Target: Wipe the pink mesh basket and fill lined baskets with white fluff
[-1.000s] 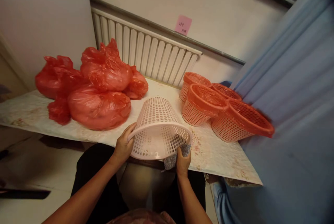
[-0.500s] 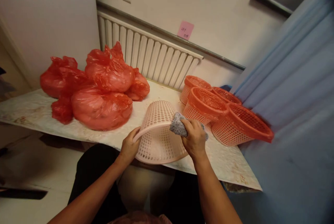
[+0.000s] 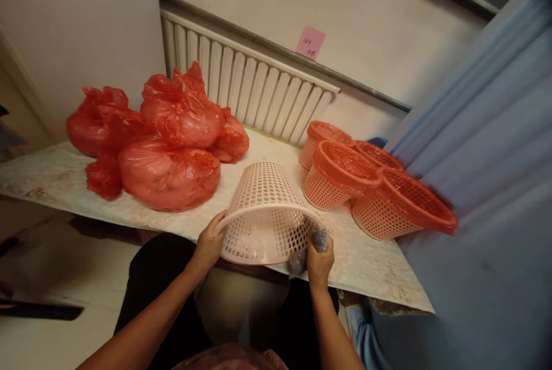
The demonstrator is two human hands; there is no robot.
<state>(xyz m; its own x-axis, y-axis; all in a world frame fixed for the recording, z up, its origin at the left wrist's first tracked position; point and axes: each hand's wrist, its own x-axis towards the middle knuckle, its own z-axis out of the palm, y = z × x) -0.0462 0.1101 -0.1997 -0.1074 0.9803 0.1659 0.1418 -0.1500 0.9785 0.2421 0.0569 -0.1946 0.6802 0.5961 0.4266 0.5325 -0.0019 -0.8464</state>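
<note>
A pale pink perforated basket lies tilted on its side on the table, its open mouth facing me at the front edge. My left hand grips the left side of its rim. At the right side of the rim, my right hand is closed on a grey cloth, which is bunched against the rim, with part of it hanging below. Some of the cloth is hidden by the fingers.
Several full red plastic bags are piled on the left of the table. Several baskets lined with red bags stand at the right, beside a blue curtain. A radiator is behind.
My right hand has moved down with the grey cloth, from above the rim to its right side. The basket's mouth has turned slightly. My left hand still holds the rim.
</note>
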